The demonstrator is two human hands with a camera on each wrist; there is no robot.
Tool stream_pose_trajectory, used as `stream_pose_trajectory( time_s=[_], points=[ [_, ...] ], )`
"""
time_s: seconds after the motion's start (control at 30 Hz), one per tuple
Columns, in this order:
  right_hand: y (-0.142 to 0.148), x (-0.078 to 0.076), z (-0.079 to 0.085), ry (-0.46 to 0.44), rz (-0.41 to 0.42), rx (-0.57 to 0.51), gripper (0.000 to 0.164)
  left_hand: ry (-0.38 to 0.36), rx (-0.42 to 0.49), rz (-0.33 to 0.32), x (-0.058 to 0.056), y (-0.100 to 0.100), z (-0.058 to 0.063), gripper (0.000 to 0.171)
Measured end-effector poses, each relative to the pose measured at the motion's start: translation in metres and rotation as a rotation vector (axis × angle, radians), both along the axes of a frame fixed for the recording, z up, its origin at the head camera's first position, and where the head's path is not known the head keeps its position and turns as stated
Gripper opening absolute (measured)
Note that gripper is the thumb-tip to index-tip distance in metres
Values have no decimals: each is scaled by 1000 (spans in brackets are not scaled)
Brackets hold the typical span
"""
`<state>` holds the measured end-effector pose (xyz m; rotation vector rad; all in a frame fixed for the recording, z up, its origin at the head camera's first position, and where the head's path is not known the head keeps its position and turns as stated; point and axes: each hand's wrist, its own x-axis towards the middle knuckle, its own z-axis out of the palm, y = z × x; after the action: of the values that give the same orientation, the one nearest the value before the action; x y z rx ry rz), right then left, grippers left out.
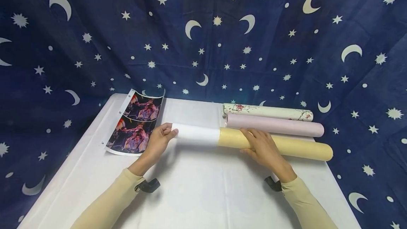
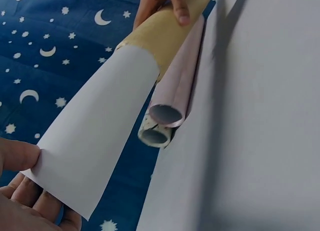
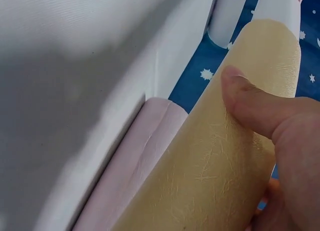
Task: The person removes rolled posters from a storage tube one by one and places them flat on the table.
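My left hand [image 1: 158,140] pinches the free end of a curved sheet of white paper [image 1: 197,134] between thumb and fingers. The paper's other end disappears inside a yellow paper roll [image 1: 299,146]. Around that roll, not far from its open end, my right hand [image 1: 262,147] has its thumb on the near side and its fingers over the top. In the left wrist view the white paper [image 2: 100,118] widens toward the left hand [image 2: 30,191]. Fine creases mark the yellow roll [image 3: 210,161] in the right wrist view.
Behind the yellow roll lie a pale pink roll [image 1: 273,124] and a white roll with a floral print [image 1: 270,111]. A curling printed sheet with two pictures [image 1: 136,124] lies on the left of the white-covered table [image 1: 203,190]. A blue star-and-moon cloth [image 1: 203,38] hangs behind.
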<state>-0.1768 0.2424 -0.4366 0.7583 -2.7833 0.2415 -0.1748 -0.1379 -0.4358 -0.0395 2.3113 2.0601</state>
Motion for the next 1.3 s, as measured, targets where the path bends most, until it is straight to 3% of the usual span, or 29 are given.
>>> stream_pose_trajectory(
  time_s=[0.33, 0.57, 0.83, 1.07, 1.3],
  points=[
    [8, 1, 1, 37, -12, -19, 80, 56, -4, -9, 2, -16, 6, 29],
    [13, 1, 1, 43, -12, -32, 79, 72, -19, 27, 1, -25, 5, 33],
    [19, 3, -1, 38, -15, -45, 79, 70, 62, 44, 3, -32, 4, 35],
    [22, 5, 1, 39, -12, -55, 79, 84, 71, 90, 4, -37, 7, 36],
    [24, 4, 2, 36, -22, -63, 78, 105, 182, 129, 2, -41, 9, 36]
  ],
)
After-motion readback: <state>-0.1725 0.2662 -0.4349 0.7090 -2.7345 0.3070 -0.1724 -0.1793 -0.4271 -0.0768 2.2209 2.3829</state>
